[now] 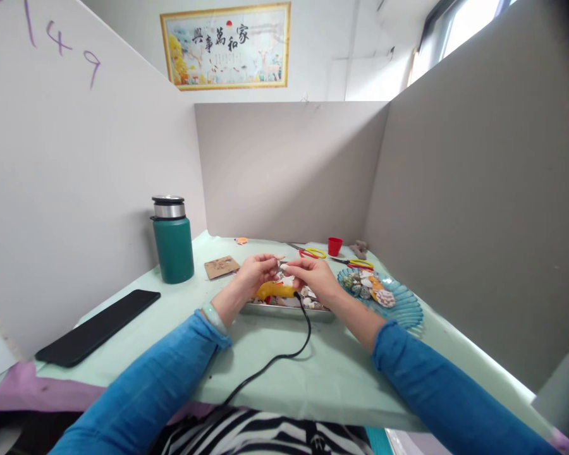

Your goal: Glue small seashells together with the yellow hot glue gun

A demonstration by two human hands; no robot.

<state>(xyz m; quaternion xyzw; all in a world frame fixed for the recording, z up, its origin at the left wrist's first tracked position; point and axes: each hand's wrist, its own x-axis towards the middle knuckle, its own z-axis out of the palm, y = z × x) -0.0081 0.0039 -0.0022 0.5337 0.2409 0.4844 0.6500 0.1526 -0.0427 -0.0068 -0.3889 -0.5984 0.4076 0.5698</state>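
Over a shallow metal tray [284,311], my left hand [256,272] and my right hand [317,275] are close together, both in a pinch. Between the right fingertips is a small whitish piece [284,268], probably a shell. What the left fingers pinch is too small to make out. Below my hands, a yellow corded tool [275,291], which looks like a hot glue gun, lies across the tray. Its black cord [284,356] runs toward me over the table edge. Small shells [309,297] fill part of the tray, partly hidden by my hands.
A blue glass plate [410,309] holding shells stands at right. Two pairs of scissors [313,253], a red cup [334,246] and a brown card [221,267] lie behind. At left are a green bottle [173,249] and a black flat case [99,327]. Grey panels enclose three sides.
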